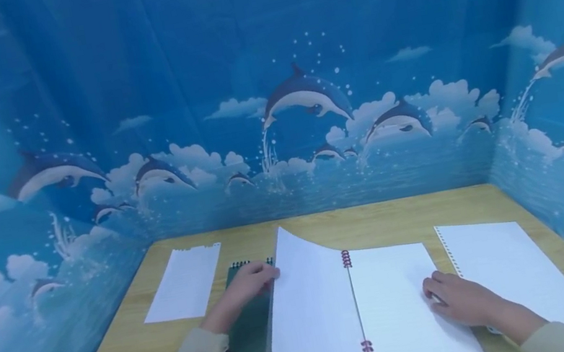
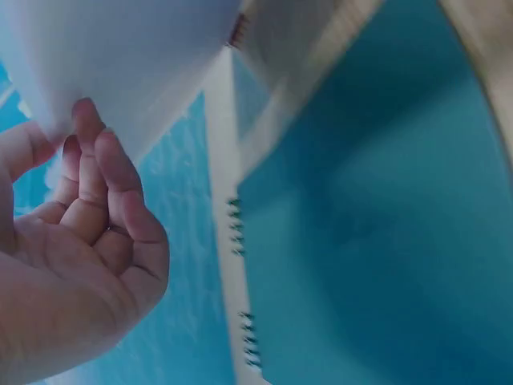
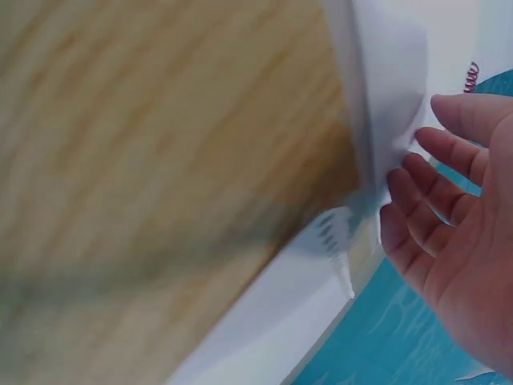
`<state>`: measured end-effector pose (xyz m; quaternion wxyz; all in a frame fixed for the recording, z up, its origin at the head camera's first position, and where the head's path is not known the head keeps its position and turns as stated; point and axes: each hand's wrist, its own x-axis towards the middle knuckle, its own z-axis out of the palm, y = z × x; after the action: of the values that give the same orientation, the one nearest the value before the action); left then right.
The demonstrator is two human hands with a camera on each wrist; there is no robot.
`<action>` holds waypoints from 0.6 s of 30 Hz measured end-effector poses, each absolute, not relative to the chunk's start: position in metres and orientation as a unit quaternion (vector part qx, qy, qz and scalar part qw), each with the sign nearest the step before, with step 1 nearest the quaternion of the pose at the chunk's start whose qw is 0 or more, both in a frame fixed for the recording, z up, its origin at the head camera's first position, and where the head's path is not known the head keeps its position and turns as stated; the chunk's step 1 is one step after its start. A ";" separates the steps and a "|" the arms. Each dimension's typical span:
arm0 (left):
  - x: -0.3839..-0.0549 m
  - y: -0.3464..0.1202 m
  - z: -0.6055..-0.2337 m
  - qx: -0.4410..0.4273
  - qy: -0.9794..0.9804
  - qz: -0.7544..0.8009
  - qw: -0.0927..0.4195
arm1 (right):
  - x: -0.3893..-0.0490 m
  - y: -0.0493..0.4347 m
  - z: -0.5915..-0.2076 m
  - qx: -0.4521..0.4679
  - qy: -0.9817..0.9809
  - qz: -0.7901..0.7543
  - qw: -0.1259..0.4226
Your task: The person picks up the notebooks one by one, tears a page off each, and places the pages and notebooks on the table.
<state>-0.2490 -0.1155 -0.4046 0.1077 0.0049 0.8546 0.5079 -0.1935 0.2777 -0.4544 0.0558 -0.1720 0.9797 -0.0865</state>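
Observation:
A spiral notebook (image 1: 397,300) with red rings lies spread wide, showing white lined pages. My left hand (image 1: 252,282) pinches the outer edge of its raised left side, which bows upward. In the left wrist view, thumb and fingertips (image 2: 86,112) meet on the white sheet. Partly under that raised side rests a green ring-bound notebook (image 1: 250,332). My right hand (image 1: 462,298) holds the notebook's right edge, fingers bent; in the right wrist view, the thumb lies over the white page (image 3: 393,72) and the fingers are right at its edge.
A small torn-edged sheet (image 1: 185,284) lies at the left on the wooden table (image 1: 381,221). At the right is a larger white sheet (image 1: 526,277) with punched holes, partly behind my right forearm. Blue dolphin-print curtains (image 1: 188,92) enclose the table's back and sides.

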 end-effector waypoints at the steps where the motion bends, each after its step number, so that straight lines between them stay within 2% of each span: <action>1: -0.249 -0.113 -0.402 0.015 0.851 0.514 0.108 | -0.194 0.277 -0.453 -0.171 0.980 -0.089 0.057; 6: -0.250 -0.099 -0.386 0.048 0.834 0.537 0.114 | -0.203 0.260 -0.438 -0.191 0.972 -0.122 0.066; 15: -0.247 -0.063 -0.366 0.094 0.830 0.539 0.106 | -0.209 0.188 -0.385 -0.263 0.910 -0.298 0.120; 18: -0.238 -0.051 -0.354 0.133 0.823 0.540 0.116 | -0.207 0.170 -0.367 -0.247 0.896 -0.347 0.127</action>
<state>-0.2383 -0.0509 -0.3541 0.1156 0.1328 0.8228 0.5404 -0.2069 0.1696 -0.3673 0.1275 -0.2468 0.8956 -0.3474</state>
